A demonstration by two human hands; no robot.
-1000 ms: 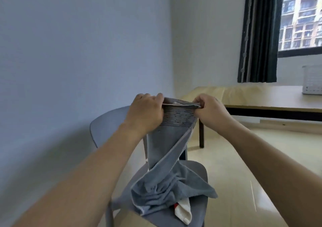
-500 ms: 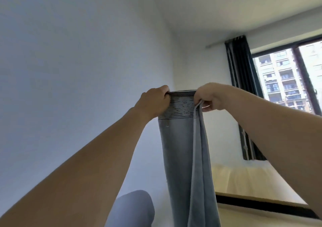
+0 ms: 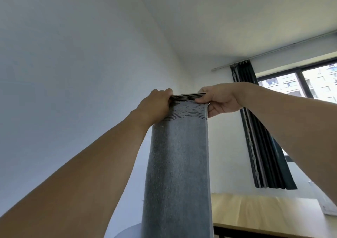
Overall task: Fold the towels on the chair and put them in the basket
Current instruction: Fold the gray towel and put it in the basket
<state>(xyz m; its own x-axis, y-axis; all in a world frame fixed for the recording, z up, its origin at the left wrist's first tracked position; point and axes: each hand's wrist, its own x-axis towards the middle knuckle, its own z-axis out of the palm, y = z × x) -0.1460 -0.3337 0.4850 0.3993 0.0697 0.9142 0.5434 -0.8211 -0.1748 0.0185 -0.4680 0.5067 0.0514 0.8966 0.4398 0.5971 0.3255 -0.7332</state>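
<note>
A grey towel with a dark striped band along its top hem hangs straight down in front of me, doubled lengthwise. My left hand grips the top left corner. My right hand pinches the top right corner. Both arms are raised high, and the towel's lower end runs out of the frame. Only the top of the grey chair back shows at the bottom edge. A white basket sits on the table at the far right, partly cut off.
A light wooden table stands to the right, below a window with a dark curtain. A plain white wall fills the left side.
Both hands have lifted the towel off the chair seat to full height. The view has tilted upward, so the chair seat and the other towels there have dropped out of sight.
</note>
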